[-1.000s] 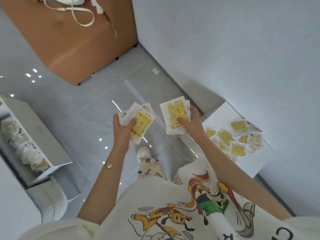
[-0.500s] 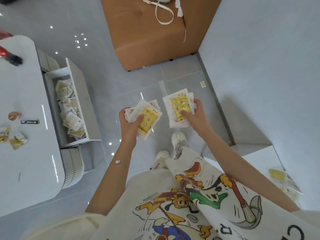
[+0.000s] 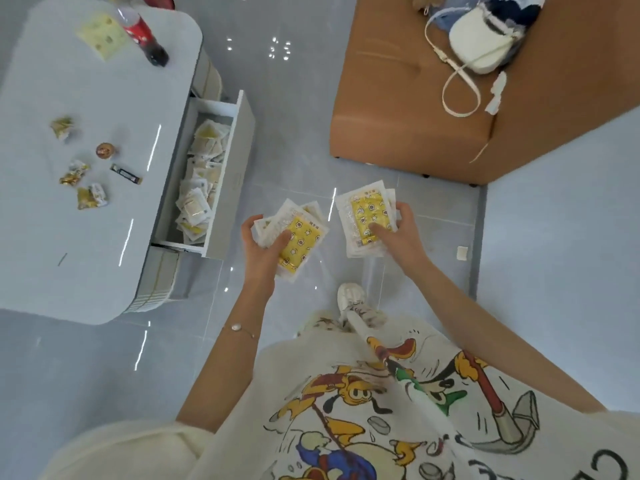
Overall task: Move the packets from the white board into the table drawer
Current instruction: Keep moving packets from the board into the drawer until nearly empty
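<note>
Yellow star-printed pads show through clear, white-edged wrappers. The left hand (image 3: 261,247) grips a fanned bunch of packets (image 3: 303,237), thumb across the top one. The right hand (image 3: 398,233) grips a neater stack of packets (image 3: 367,216), thumb pressed on its yellow face. The two bundles are near each other but apart, above the grey floor (image 3: 294,133). Further left, the table (image 3: 104,237) has its drawer (image 3: 242,133) open, holding a heap of packets (image 3: 201,174).

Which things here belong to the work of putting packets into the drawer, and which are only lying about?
Belong to the job:
stack of packets, held in the left hand
second stack, held in the right hand
open drawer
packets inside it

Only lying about:
bottle
wrappers on the table
brown seat
white bag
</note>
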{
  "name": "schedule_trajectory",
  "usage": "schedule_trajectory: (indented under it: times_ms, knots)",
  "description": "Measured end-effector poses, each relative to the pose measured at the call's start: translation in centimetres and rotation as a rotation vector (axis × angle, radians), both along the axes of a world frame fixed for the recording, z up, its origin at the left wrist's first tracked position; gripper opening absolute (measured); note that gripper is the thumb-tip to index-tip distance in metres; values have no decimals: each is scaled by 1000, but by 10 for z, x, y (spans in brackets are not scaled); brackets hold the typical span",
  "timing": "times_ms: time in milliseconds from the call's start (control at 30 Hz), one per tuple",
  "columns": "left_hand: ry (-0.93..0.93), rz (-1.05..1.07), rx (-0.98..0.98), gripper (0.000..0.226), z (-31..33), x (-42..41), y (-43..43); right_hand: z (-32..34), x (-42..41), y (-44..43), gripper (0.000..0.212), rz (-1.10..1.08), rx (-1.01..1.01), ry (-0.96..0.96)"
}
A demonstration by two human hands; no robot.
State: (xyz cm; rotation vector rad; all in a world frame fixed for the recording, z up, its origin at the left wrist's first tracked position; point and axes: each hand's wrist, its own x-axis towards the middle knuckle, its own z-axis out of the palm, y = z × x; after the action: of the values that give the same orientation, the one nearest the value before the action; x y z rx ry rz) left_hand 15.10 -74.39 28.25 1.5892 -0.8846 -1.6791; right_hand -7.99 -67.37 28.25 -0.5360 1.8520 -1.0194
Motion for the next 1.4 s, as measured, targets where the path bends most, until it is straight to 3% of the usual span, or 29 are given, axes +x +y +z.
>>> schedule_trajectory:
  times_ms: [367,1000,1200,1400]
  knots:
    - [-41,416,89,51,-13,40,-52,0,15,-148,47,304,12,-34]
    - [64,840,177,48,-59,140,-228,-29,105,-417,46,432,128,-148]
    - [128,1026,227,44,-129,179,-265,-104,153,-504,47,566,217,-113]
    - [95,1126,367,43,-302,214,-295,-288,222,-576,50,700,308,-135]
